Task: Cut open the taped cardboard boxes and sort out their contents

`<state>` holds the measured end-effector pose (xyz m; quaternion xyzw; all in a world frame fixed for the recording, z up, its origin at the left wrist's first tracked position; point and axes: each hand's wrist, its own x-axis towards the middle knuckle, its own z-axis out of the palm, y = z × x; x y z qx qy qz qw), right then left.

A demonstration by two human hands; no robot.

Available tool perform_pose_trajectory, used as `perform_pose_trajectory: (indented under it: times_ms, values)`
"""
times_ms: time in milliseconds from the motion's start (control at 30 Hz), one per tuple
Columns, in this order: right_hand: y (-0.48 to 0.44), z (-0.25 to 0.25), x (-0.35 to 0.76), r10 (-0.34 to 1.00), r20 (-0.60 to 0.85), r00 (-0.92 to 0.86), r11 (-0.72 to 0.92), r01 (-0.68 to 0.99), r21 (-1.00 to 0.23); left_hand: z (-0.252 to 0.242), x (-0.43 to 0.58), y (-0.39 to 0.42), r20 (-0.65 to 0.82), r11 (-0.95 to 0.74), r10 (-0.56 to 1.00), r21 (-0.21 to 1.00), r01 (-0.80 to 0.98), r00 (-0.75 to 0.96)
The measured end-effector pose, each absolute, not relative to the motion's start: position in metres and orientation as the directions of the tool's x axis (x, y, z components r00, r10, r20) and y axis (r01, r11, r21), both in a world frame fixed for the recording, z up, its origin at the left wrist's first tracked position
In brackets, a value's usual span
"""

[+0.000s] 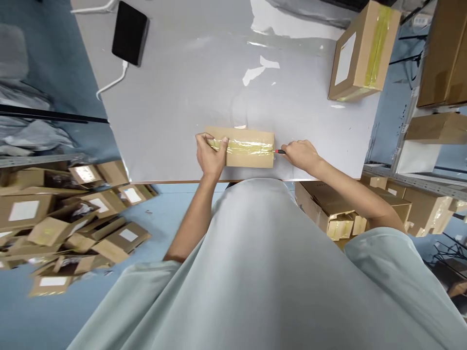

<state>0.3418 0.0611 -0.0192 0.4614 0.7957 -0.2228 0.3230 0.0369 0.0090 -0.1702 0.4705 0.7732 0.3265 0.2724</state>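
Note:
A small brown cardboard box (248, 158) lies near the front edge of the white table (182, 97), with a strip of yellowish tape (244, 145) running along its top. My left hand (209, 154) grips the box's left end, thumb on the tape. My right hand (301, 154) is closed around a small red-tipped tool (280, 151) whose tip touches the box's right end at the tape line. What kind of tool it is stays hidden by my fingers.
A larger taped box with a white label (359, 53) stands at the table's far right. A black device with a white cable (130, 33) lies far left. Many small labelled boxes (73, 218) are piled on the blue floor left; more cartons (328, 209) sit right, beside shelves.

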Motion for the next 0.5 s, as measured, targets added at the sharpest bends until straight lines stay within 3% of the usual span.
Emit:
perform_pose_trajectory:
  times_ms: [300,500]
  values:
    - [0.054,-0.042,0.373,0.574,-0.673,-0.467,0.489,0.854,-0.177,-0.169,0.041,0.005,-0.115,0.371,0.902,0.698,0.612,-0.416]
    - [0.047,-0.104,0.403,0.62,-0.537,-0.572,0.467,0.819,-0.334,-0.17,0.041,0.007,-0.133,0.388,0.896,0.7,0.6,-0.424]
